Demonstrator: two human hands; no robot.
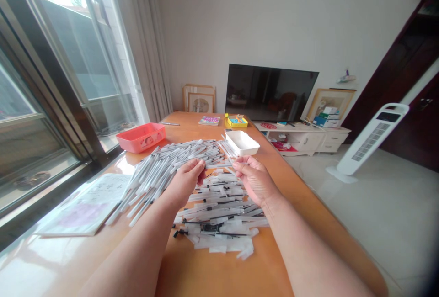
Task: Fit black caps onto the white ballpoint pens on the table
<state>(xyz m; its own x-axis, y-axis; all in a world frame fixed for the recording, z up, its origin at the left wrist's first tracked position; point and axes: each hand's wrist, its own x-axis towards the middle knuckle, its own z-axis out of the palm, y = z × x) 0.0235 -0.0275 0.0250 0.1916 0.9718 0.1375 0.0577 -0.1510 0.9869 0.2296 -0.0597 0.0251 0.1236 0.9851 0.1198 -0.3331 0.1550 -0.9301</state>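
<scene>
Both my hands are raised over a wooden table (219,274). My left hand (187,180) and my right hand (252,178) each pinch an end of one thin white pen part (219,165) stretched between them. Under and behind my hands spreads a heap of white pen barrels (164,162). Nearer to me is a second pile of white wrappers and black refills (219,217).
A white tray (242,142) stands just beyond my right hand, a red basket (141,136) at the left by the window. A paper booklet (87,205) lies at the near left. Books and a yellow box (236,120) sit at the table's far end. A TV and a white fan (368,141) stand beyond.
</scene>
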